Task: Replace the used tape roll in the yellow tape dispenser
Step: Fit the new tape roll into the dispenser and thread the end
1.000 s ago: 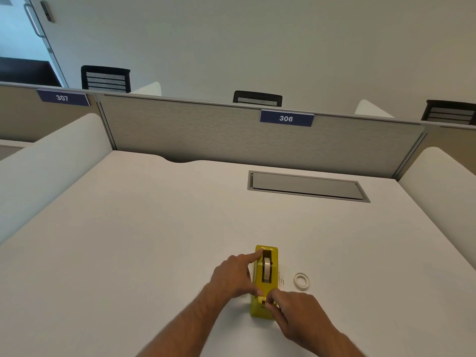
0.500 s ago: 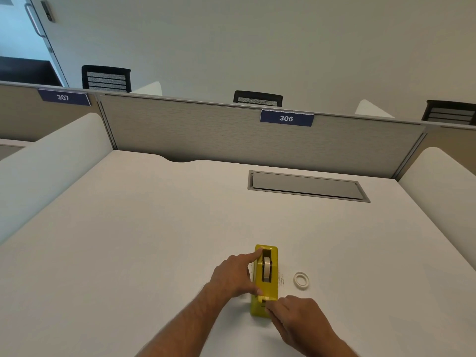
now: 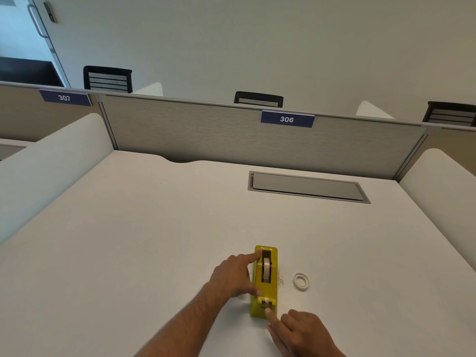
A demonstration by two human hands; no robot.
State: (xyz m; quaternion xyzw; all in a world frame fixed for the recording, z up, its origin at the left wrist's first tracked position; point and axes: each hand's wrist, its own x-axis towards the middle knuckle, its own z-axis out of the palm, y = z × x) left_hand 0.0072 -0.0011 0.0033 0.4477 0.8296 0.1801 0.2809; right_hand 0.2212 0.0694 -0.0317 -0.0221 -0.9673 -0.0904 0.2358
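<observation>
A wide white desk (image 3: 128, 253) fills the view, with a grey partition (image 3: 206, 135) along its far edge carrying a blue label (image 3: 287, 119) that reads 306, and a grey cable hatch (image 3: 306, 187) set into the desk near that far edge. The yellow tape dispenser (image 3: 257, 307) stands close to the desk's near edge, its length running from near to far, with a tape roll (image 3: 266, 268) upright in its slot. The left hand (image 3: 231, 276) rests against the dispenser's left side, index finger stretched to the far end and thumb at the near end, a spread grip steadying the body. The right hand (image 3: 301, 331) has its fingers curled, index fingertip touching the cutter end; it has hold of nothing. A small white tape roll (image 3: 300, 281) lies flat on the desk just right of the dispenser, apart from it.
</observation>
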